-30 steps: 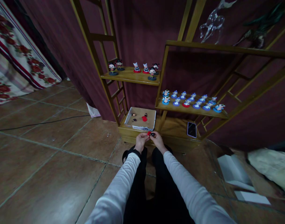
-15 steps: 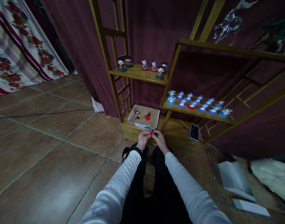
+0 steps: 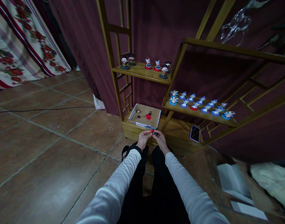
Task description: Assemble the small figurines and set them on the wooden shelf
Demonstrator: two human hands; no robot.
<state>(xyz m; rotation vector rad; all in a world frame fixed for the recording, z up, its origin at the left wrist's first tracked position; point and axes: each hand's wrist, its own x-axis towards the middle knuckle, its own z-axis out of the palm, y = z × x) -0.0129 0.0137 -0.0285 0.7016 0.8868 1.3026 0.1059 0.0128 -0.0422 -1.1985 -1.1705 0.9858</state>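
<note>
My left hand [image 3: 143, 138] and my right hand [image 3: 160, 139] meet over my knees, fingers pinched. Between them I hold a small red piece [image 3: 152, 131] and a small dark piece [image 3: 155, 133]; the left hand pinches the red one, the right the dark one. Just beyond them a shallow cardboard box [image 3: 155, 120] sits on the lowest wooden shelf, with a red base [image 3: 148, 117] and a few small dark parts inside. Small figurines [image 3: 146, 64] stand on the upper left shelf. A row of blue figurines [image 3: 199, 103] fills the right shelf.
A dark phone [image 3: 195, 133] lies on the bottom shelf at the right. The wooden shelf frame [image 3: 114, 63] stands against a dark red curtain. White boxes [image 3: 233, 181] and a pale bag lie on the floor at the right. A black cable [image 3: 39, 109] crosses the tiles at the left.
The view has shifted a little, so the shelf and box sit further right and lower. My hands stay together on the small pieces with hardly any movement.
</note>
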